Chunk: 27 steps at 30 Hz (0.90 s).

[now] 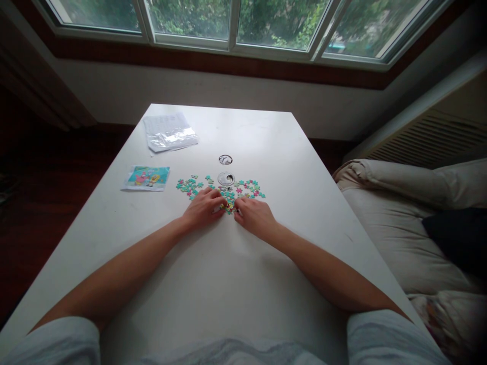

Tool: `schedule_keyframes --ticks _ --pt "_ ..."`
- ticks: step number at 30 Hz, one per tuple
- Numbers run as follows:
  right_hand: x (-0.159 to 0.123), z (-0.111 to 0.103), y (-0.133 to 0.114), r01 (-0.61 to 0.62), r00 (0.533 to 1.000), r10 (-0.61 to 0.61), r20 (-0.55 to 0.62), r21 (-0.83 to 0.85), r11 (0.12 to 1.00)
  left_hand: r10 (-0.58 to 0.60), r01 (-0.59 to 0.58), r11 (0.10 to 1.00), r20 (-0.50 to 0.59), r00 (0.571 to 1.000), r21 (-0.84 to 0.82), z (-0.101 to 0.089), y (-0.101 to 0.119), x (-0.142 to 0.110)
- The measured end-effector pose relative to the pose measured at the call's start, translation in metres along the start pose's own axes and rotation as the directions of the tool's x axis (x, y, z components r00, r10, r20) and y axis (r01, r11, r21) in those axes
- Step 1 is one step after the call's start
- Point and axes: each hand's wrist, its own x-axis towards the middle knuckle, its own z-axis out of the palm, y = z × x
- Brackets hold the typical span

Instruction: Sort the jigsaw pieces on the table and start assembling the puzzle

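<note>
Many small jigsaw puzzle pieces (249, 189), green, pink and yellow, lie scattered over the middle of the white table (228, 284). My left hand (205, 208) rests at the near side of the pile, its fingers curled and bunched near some yellow and red pieces. Opposite it, my right hand (254, 215) has thumb and fingers pinched together at the same cluster. Whatever lies between the fingertips is too small and covered to make out. Left of the pile lies a picture sheet (148, 178) with cartoon figures on a teal ground.
A clear plastic bag (171, 133) with paper lies at the far left of the table. Two round metallic discs (226, 178) sit beyond the pieces. A beige sofa (380, 223) stands along the right side, and windows (190, 20) are ahead.
</note>
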Motion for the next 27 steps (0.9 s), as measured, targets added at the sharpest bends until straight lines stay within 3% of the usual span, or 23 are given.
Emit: schedule_keyframes --ticks 13,27 --pt "0.004 -0.006 0.011 -0.046 0.996 0.043 0.079 0.035 0.998 0.098 -0.095 0.992 0.033 0.995 -0.078 0.002 -0.003 0.0" --pt "0.008 0.006 0.02 0.035 0.999 -0.037 0.011 0.151 0.988 0.105 -0.103 0.993 0.058 0.993 -0.049 0.001 -0.004 0.0"
